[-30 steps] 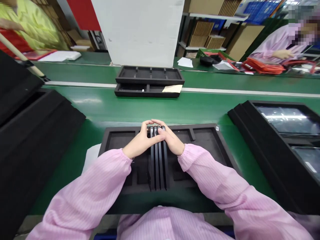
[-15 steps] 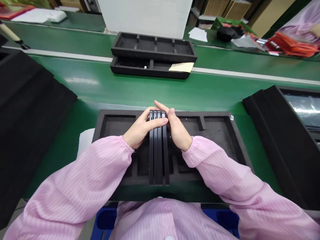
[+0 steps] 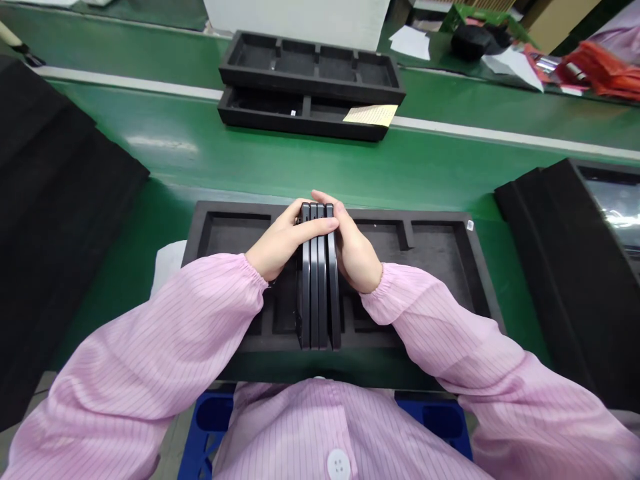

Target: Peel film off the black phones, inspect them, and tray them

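holding on edge, over the middle of a tray, a row of four slim black slabs (image 3: 314, 293), smooth and slightly glossy, with the rightmost leaning a little apart at its near end. clamping the far ends with the left hand (image 3: 280, 243), with its thumb across the narrow edges. cupping the right hand (image 3: 357, 257) against the right side; cannot tell whether gripping or only bracing there. cannot tell, either, whether resting on or lifted above the matt black foam tray (image 3: 440, 217) beneath, cut into shallow rectangular wells and marked at the far right corner with a tiny white sticker (image 3: 470, 225), too small to read.

wearing pink pin-striped sleeves (image 3: 150, 347), gathered at the cuffs.

beyond, on a shiny green surface (image 3: 200, 163), stacked slightly askew: two narrow foam trays (image 3: 310, 83), with a yellowish paper slip (image 3: 371, 115) in the lower, covered in fine illegible lines. at left, stepped in dull black foam layers (image 3: 65, 213); at right, stacked around a reflective panel (image 3: 617, 207), more black foam (image 3: 565, 267).
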Demonstrator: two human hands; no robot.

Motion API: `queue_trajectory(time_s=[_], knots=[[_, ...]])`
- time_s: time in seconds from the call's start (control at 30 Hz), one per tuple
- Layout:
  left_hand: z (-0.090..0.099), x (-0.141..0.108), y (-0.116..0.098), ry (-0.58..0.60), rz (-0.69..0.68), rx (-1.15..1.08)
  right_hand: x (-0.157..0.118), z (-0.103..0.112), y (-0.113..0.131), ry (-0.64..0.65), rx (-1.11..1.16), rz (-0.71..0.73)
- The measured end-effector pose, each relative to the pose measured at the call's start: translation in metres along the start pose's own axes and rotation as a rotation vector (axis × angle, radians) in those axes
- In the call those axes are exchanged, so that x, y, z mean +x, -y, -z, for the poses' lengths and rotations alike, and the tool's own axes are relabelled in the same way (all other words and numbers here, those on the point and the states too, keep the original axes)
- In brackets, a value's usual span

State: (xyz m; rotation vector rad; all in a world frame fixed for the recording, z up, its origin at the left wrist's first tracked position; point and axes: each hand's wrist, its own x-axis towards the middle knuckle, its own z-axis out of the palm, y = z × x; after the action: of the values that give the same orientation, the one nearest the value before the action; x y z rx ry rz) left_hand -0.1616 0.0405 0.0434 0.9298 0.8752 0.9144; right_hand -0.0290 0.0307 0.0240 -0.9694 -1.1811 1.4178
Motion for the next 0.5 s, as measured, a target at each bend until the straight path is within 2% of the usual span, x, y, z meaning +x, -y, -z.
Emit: queue_trajectory(time_s=[0.17, 0.3, 0.5], knots=[[0.0, -0.002, -0.001, -0.021, -0.019, 0.031, -0.007, -0.013, 0.005, -0.154, 0.129, -0.008], [0.0, -0.004, -0.001, -0.028, -0.05, -0.008, -0.011, -0.017, 0.008, -0.242, 0.111, 0.012], [-0.002, -0.002, 0.001, -0.027, -0.004, -0.091, -0.008, -0.015, -0.002, -0.246, 0.06, 0.002]])
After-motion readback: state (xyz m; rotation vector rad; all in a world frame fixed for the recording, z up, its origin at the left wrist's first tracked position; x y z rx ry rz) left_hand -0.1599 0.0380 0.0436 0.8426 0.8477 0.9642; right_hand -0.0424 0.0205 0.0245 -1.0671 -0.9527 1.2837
